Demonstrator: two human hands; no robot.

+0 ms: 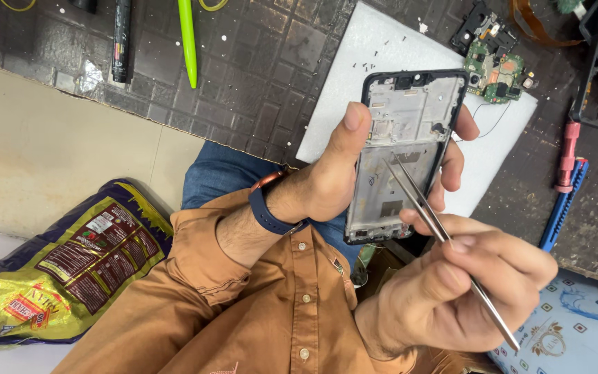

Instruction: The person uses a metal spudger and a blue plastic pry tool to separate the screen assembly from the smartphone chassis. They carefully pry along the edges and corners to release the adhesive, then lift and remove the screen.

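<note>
My left hand [333,176], with a dark blue watch on its wrist, is shut on an opened phone frame [403,138]. The frame is black-rimmed and its bare grey metal inside faces up; my thumb lies on its left edge and my fingers wrap the right edge. My right hand [458,284] pinches a pair of thin steel tweezers [444,239]. Their tips rest on the middle of the frame's inner surface. I hold both above my lap, just off the edge of the dark worktop [257,62].
A white foam sheet [375,55] with several tiny screws lies behind the phone, a green circuit board [494,73] at its far corner. A green pen [188,41] and black marker [120,38] lie at left, red and blue tools [567,180] at right. A snack bag [64,263] sits low left.
</note>
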